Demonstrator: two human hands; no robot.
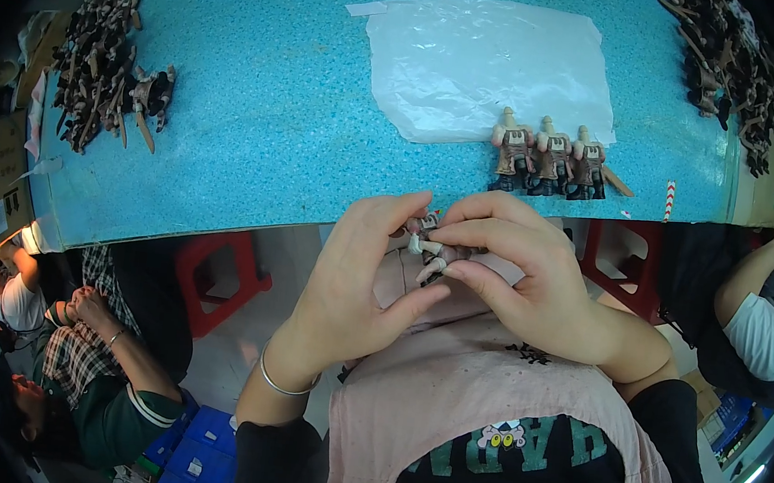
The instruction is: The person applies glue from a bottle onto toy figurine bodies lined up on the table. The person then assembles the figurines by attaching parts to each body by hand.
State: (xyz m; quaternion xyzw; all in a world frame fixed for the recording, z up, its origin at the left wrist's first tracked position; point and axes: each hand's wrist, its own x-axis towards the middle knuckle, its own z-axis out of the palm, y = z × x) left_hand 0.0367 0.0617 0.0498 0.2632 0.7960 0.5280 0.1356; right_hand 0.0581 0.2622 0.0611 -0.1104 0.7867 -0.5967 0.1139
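Note:
Just in front of the table edge, over my lap, both hands hold a small toy figurine (444, 254) with pale and dark brown parts. My left hand (347, 270) is closed on one end of it, with the index finger curled over the top and the thumb below. Around the figurine's body the fingers and thumb of my right hand (538, 270) are pinched. My fingers cover much of it. Three similar figurines (552, 155) lie side by side on the table, beyond my right hand. A thin brown piece (617, 182) lies beside them.
A white plastic sheet (488, 65) lies on the blue table (253, 89). Heaps of figurine parts sit at the far left (91, 69) and far right (734, 75). Red stools (215, 281) stand under the edge. Other people sit on the left (104, 373) and right (756, 324).

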